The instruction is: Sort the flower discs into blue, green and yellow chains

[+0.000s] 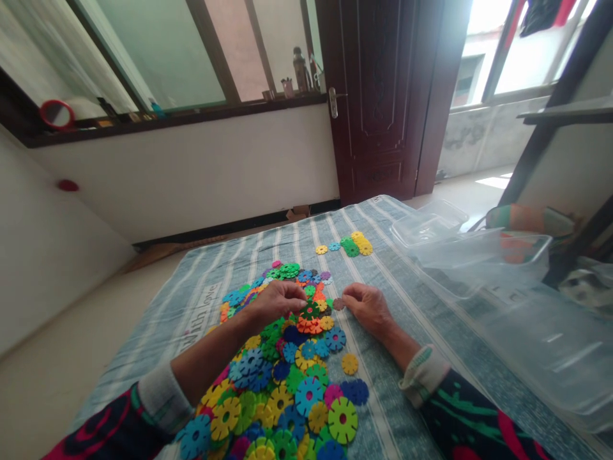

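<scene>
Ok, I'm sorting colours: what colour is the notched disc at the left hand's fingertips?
The notched disc is dark green; head view shows it.

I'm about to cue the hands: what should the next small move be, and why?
Perhaps ease the right hand and its brown disc toward the dark green disc in the left hand: both discs are pinched, near each other but apart.

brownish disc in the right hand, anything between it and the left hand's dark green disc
Nothing visible blocks the gap from the brownish disc in the right hand to the dark green disc at the left hand; a yellow disc there seems lower, on the pile.
</scene>
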Motion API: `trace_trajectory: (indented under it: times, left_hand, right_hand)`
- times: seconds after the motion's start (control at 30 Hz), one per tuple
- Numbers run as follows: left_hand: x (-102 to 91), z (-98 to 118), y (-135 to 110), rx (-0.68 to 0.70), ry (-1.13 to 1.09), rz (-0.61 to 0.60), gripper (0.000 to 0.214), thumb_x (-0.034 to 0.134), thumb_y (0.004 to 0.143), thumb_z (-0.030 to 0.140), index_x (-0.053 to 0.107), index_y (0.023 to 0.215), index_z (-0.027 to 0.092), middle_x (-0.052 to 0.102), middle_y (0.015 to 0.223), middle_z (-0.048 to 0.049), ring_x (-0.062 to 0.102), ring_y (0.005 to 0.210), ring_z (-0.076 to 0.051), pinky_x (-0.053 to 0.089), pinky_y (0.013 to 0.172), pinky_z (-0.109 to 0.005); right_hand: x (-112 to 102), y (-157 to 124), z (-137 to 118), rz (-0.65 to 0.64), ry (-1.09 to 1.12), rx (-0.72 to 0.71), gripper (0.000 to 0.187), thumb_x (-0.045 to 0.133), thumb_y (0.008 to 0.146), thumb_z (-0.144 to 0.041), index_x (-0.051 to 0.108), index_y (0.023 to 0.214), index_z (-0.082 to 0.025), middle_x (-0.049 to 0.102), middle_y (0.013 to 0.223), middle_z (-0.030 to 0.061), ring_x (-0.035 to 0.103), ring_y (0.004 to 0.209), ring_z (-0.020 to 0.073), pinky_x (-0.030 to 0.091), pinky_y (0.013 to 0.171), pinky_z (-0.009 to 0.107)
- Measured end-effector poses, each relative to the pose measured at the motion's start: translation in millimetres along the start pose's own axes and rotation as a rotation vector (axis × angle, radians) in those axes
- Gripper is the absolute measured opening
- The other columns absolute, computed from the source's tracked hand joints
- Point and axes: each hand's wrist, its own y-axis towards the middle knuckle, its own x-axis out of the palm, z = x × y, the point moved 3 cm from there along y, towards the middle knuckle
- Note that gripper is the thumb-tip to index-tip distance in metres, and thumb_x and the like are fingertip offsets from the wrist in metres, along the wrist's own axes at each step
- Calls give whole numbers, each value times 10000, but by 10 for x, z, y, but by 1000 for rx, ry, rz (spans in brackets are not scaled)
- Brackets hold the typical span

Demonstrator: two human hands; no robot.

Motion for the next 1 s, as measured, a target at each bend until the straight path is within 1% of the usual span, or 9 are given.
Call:
trace_trajectory:
  times: [0.17, 0.27, 0.37, 0.57, 0.7, 0.83, 1.0]
  left_hand:
    - [45, 27, 260, 15, -96, 157, 176, 683, 590, 285, 635, 694, 152, 604, 563, 14, 547, 552, -112, 392, 501, -220]
    - [102, 61, 493, 15, -135, 237, 182, 686, 604, 285, 626, 712, 151, 611, 582, 7, 575, 572, -117, 407, 508, -218]
    - [195, 117, 768, 13, -163, 287, 174, 689, 640, 275, 616, 734, 148, 616, 605, 6, 603, 592, -118, 417, 514, -213]
    - [440, 279, 1306, -5, -139, 349, 92, 657, 753, 194, 622, 798, 122, 595, 616, 17, 582, 560, -89, 416, 490, -197]
    - [553, 345, 1589, 0, -65, 376, 178, 592, 866, 293, 610, 888, 117, 617, 756, 2, 576, 618, -89, 489, 552, -229]
    - [590, 340, 1794, 15, 11, 385, 228, 565, 887, 331, 607, 966, 121, 636, 882, -28, 607, 717, -115, 530, 633, -278]
    - [606, 324, 1935, 47, 98, 428, 245, 570, 882, 338, 610, 997, 125, 642, 950, -46, 620, 796, -141, 538, 696, -318]
  right_hand:
    - [3, 6, -20, 6, -10, -7, 143, 586, 720, -285, 661, 636, -197, 593, 569, -43, 503, 565, 106, 371, 583, 214]
    - [4, 11, -29, 8, -1, -3, 137, 595, 717, -277, 661, 627, -200, 590, 557, -49, 501, 554, 101, 367, 569, 211]
    - [7, 11, -39, 4, 25, -6, 134, 600, 721, -269, 659, 619, -205, 614, 570, -48, 519, 558, 103, 371, 566, 209]
    - [8, 9, -59, -15, 73, -1, 142, 561, 737, -210, 667, 643, -209, 686, 635, -31, 585, 587, 115, 402, 588, 213]
    - [0, 13, -77, -7, 48, -1, 150, 552, 734, -192, 667, 640, -212, 690, 637, -27, 587, 591, 117, 405, 596, 215]
    - [-2, 15, -91, -12, 51, 11, 159, 548, 730, -184, 659, 622, -218, 689, 630, -37, 584, 588, 114, 403, 594, 212]
    - [-5, 17, -96, -14, 41, 23, 148, 554, 726, -175, 662, 634, -218, 697, 646, -35, 590, 596, 116, 405, 593, 209]
